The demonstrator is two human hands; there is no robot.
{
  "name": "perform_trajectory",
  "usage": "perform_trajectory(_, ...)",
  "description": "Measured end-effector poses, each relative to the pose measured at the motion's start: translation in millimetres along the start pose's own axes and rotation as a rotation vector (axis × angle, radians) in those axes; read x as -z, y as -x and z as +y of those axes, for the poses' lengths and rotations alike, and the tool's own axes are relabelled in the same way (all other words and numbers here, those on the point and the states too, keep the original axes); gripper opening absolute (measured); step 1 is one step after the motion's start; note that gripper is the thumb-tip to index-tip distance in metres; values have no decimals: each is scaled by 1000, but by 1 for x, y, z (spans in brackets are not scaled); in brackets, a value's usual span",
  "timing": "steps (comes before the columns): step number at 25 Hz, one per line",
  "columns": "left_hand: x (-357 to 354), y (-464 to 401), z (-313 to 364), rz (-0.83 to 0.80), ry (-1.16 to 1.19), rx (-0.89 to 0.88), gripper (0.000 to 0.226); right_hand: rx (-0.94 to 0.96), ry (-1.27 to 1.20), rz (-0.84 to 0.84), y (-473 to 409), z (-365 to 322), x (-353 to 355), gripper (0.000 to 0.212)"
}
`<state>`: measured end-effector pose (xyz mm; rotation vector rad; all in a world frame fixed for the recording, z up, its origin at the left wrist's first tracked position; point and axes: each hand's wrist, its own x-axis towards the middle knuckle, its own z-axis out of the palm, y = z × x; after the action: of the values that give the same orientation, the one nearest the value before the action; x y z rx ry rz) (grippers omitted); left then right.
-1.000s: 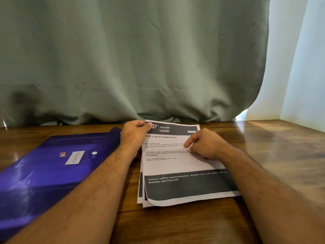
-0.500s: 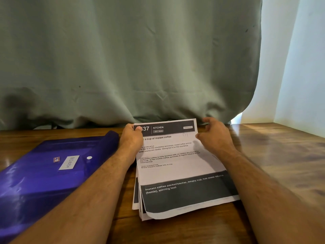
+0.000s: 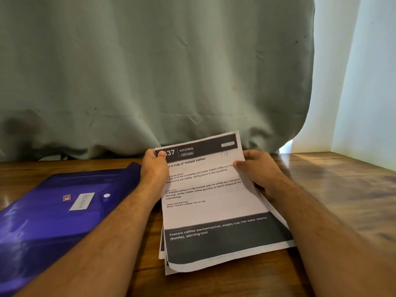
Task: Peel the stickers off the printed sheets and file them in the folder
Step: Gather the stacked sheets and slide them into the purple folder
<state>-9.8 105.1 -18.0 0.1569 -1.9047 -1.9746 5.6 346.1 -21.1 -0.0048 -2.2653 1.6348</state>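
Two bare forearms, hairy, no sleeves, no rings or watch visible

A creased grey-green fabric curtain (image 3: 150, 71) hangs behind a brown wooden table (image 3: 342, 189), its hem bunched on the far edge; to the right stands a pale white wall (image 3: 368, 82) — daylight glares across the tabletop's right side.
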Motion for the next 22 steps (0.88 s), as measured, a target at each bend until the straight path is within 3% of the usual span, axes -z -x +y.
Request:
perform_trajectory(5,5,2,8,13,123,53,9,-166,-120,-261,19,-14,10,19)
perform_trajectory(9,11,4,18,-148,157,179,10,-174,-165,-204,17,-18,11,18)
perform_trajectory(15,17,3,21,-445,141,344,30,-197,-348,-94,20,-22,10,16)
perform_trajectory(22,15,0,19,-321,119,220,23,-224,-461,-251,28,-28,0,20)
